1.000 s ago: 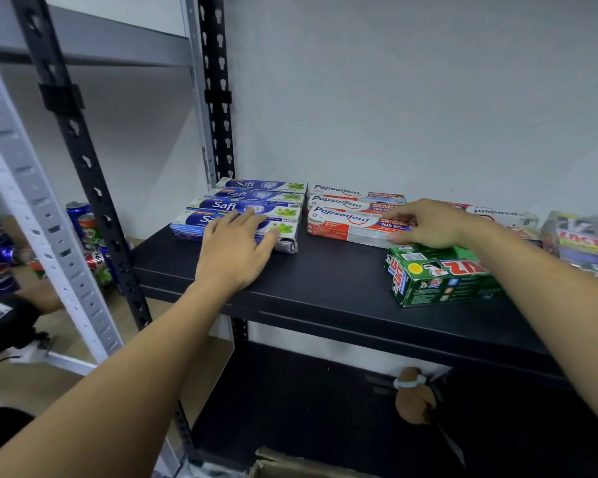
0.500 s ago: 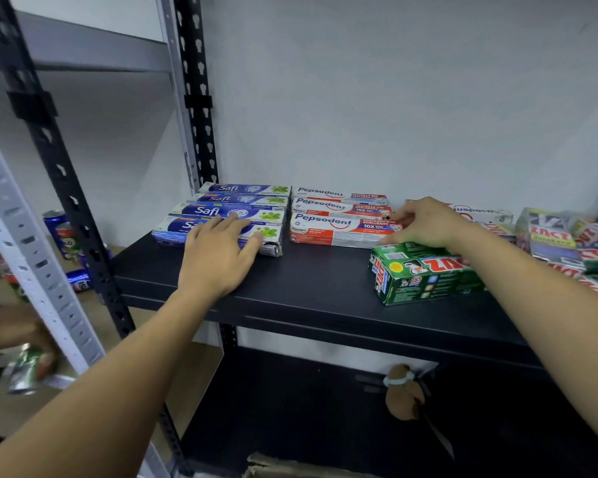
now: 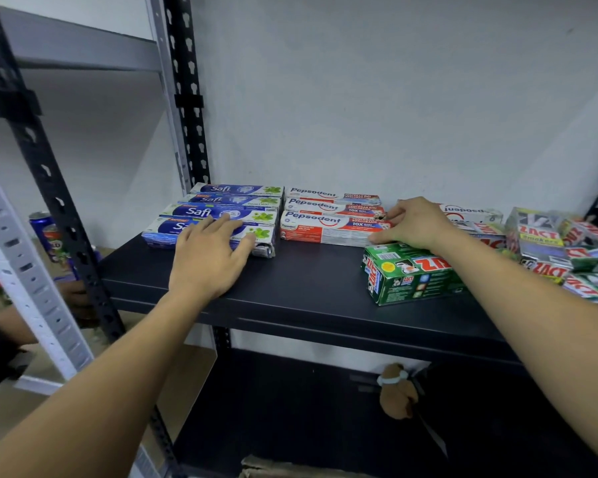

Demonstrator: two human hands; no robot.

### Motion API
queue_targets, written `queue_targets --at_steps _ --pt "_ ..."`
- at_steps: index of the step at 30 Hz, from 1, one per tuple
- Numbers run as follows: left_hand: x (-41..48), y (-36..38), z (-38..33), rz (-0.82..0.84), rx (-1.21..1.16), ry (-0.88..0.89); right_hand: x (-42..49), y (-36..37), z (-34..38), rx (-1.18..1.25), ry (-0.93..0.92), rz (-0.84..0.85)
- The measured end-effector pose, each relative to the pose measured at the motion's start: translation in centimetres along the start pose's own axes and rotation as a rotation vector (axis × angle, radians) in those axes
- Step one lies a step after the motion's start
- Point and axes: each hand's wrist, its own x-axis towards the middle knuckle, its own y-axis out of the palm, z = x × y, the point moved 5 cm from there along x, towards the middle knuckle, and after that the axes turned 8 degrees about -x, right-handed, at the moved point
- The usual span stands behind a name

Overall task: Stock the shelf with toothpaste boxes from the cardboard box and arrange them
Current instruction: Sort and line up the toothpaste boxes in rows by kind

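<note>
- Head view: a black shelf (image 3: pixel 308 288) is seen against a pale wall. Toothpaste boxes are laid on it in rows running from front to back.
- Four blue Safi boxes (image 3: pixel 228 200) are lined up at the left end. Three red-and-white Pepsodent boxes (image 3: pixel 328 205) are set just beside them to the right.
- The left hand (image 3: pixel 208 260) is laid flat, palm down, on the shelf surface. Its fingers are straight and slightly spread, and their tips rest on top of the front Safi box (image 3: pixel 159 232). Nothing is gripped by it.
- The right hand (image 3: pixel 413 224) is held at the right end of the front Pepsodent box (image 3: pixel 325 231). Its fingers are bent and their tips touch that end. Whether the box is pinched or only pushed cannot be told.
- A green Zact box (image 3: pixel 411 277) is lying directly under and in front of the right hand, touching it, and its near end is angled toward the shelf edge.
- Another Pepsodent box (image 3: pixel 470 212) is seen behind the right wrist, turned the other way round.
- A loose pile of Zact boxes (image 3: pixel 567 257) is heaped at the far right of the shelf, well apart from the left hand.
- The torn edge of a cardboard box (image 3: pixel 273 469) is visible at the bottom, below both arms.
- A drink can (image 3: pixel 45 232) is seen beyond the rack at the left, and a small brown object (image 3: pixel 396 391) is lying on the lower shelf.
</note>
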Motion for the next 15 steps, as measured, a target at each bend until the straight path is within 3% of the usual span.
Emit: queue_targets --at_steps 15 --pt "0.15 0.10 0.05 0.005 -0.001 -0.003 -0.86 -0.34 0.59 -0.060 -0.011 -0.019"
